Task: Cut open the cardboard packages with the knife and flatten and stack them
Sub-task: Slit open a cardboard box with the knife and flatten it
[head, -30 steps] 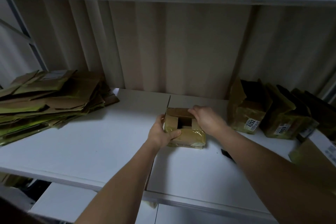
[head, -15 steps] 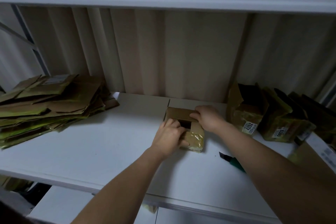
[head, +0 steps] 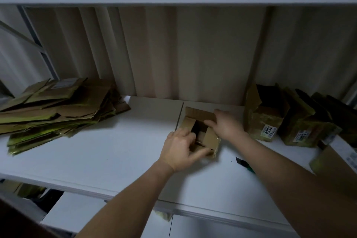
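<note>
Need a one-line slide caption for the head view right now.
Both hands, left and right, pull open a small box; knife lies alongside.

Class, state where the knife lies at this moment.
In the head view, the knife lies on the white shelf, right of centre, just beyond the person's right forearm and near the small open box both hands hold.

One opened box in hand; one stack of flattened cardboard; about three waiting packages; one knife; two hands.

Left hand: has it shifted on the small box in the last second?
Yes. The left hand moved from the box's left wall to its near flaps, toward the shelf's front edge.
</note>
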